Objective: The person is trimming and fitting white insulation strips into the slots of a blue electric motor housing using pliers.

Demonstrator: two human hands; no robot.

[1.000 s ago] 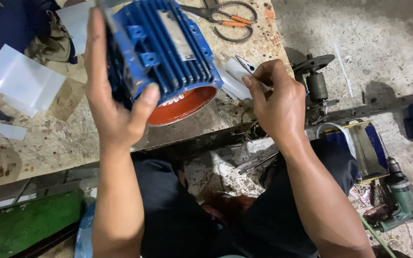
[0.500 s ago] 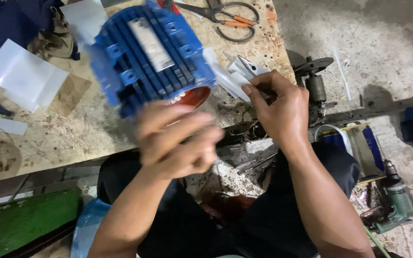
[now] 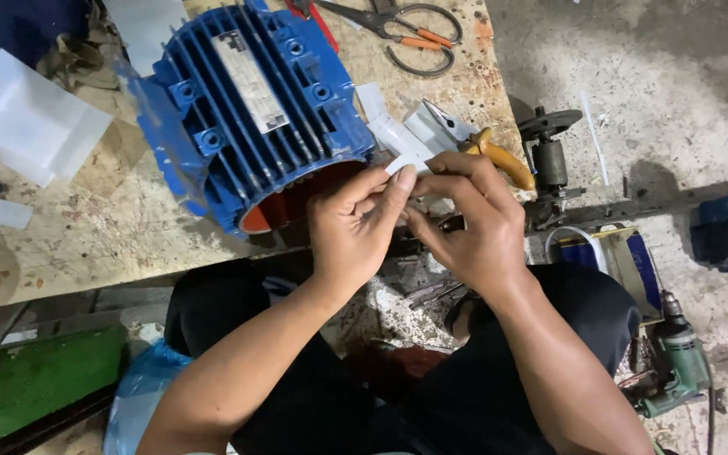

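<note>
At frame centre both hands, left (image 3: pixel 355 223) and right (image 3: pixel 473 223), pinched a white strip (image 3: pixel 404 163); motor housing (image 3: pixel 246 109) lay upper left, nearer the left hand.

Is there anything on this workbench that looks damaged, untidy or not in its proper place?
The blue motor housing lies tilted on its side, its open end at the edge of the stained, worn bench. White paper strips lie scattered around it. Both hands, left and right, pinch one small white strip.
</note>
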